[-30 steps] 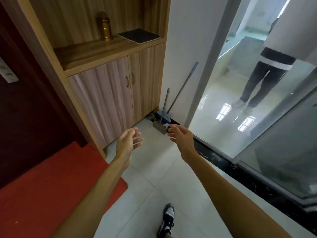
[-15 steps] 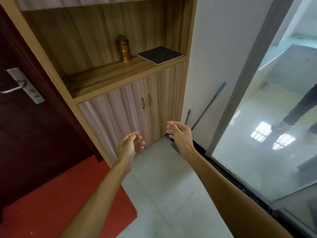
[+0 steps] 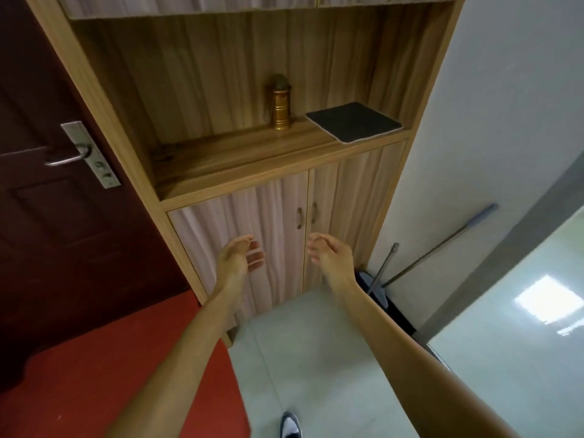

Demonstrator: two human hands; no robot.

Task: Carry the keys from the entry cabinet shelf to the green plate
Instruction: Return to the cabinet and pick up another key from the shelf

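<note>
Both hands empty, fingers loose: left hand (image 3: 238, 260) and right hand (image 3: 330, 257) at centre, shelf (image 3: 240, 156) at 12, no keys visible on it, only can (image 3: 279, 104) and mat (image 3: 354, 121) at 1; likely light, loose, slippery metal, so pinch the ring.

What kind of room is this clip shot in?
Likely a home entryway: a dark door with a lever handle, a wooden cabinet beside it, and a red mat on the floor.

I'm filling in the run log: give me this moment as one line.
stage: no pickup yet | left hand: open, empty | right hand: open, empty | shelf: brass canister, dark mat | keys: not visible
</note>
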